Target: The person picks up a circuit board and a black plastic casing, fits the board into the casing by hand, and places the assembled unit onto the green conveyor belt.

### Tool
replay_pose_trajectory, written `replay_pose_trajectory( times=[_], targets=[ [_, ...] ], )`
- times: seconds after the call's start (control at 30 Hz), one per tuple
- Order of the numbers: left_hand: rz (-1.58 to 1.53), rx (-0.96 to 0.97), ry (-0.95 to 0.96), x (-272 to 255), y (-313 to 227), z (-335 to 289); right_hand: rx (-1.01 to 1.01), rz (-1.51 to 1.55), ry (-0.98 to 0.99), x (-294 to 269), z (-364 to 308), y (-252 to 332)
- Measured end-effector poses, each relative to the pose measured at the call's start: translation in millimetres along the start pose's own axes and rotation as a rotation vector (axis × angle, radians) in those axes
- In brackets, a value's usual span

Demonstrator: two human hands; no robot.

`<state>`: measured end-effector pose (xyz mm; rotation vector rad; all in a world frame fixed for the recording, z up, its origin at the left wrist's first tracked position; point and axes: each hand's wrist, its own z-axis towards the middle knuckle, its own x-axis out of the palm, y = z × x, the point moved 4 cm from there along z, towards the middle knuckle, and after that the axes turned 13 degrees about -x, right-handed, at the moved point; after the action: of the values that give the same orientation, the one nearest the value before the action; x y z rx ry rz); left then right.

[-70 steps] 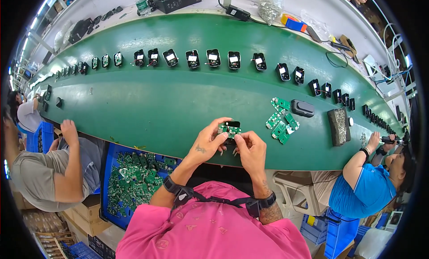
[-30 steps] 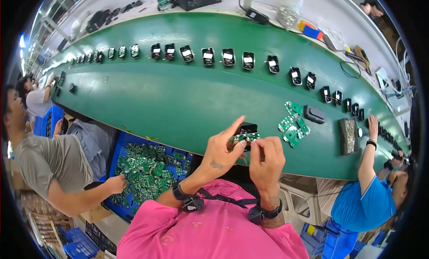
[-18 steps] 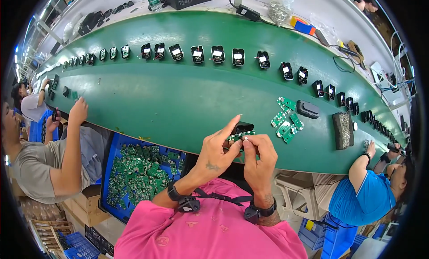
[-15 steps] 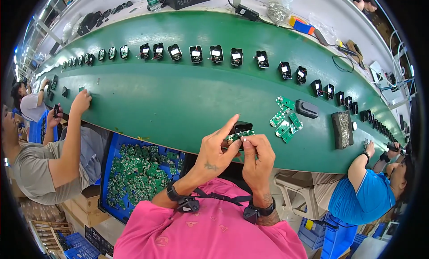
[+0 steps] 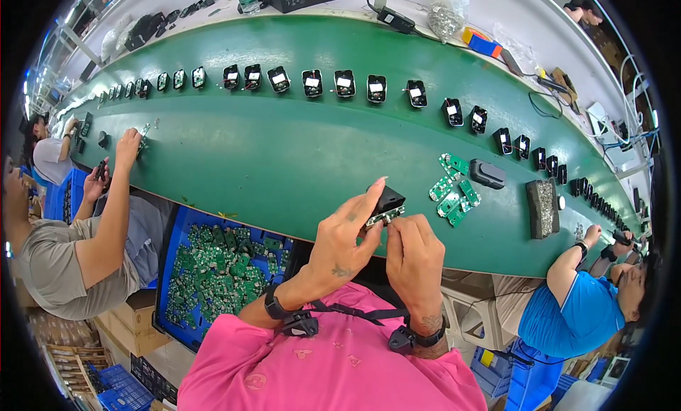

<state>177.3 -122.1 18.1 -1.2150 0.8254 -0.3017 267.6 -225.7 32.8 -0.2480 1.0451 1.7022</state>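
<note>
The left hand [image 5: 344,240] is curled around an open black plastic housing [image 5: 390,198], thumb bent in and forefinger stretched along its far side; a green circuit board [image 5: 385,217] shows at its near side. The right hand [image 5: 415,251] has its fingers bunched at the board's right end; whether they grip it or something thin is hidden. Housing and board are above the bench's near edge [image 5: 312,241], so a loosened left grip could drop them to the floor. Pressing the board while it sits tilted might scrape parts or trap a wire, if one runs there.

To the left, a blue bin [image 5: 175,258] holds heaped circuit boards, which could scratch one another. Farther right, loose circuit boards [image 5: 454,191] overlap near a black case [image 5: 487,174]; a sweeping sleeve could scatter them. Beyond lies a dark, rough-topped block [image 5: 543,209].
</note>
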Motion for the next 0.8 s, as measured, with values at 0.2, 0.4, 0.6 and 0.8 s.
replay_pose_trajectory(
  times=[0.2,0.4,0.6,0.8],
  targets=[
    [0.095,0.110,-0.059,2,-1,-1,0.015,-0.031,0.083,-4,1,0],
    [0.271,0.167,-0.057,5,-2,-2,0.008,-0.054,0.128,-3,-2,-3],
    [0.279,0.196,-0.026,9,2,-2,0.035,-0.010,0.171,-6,-4,-8],
    [0.376,0.124,-0.030,16,2,-10,0.048,0.012,0.142,1,-10,-12]
  ],
)
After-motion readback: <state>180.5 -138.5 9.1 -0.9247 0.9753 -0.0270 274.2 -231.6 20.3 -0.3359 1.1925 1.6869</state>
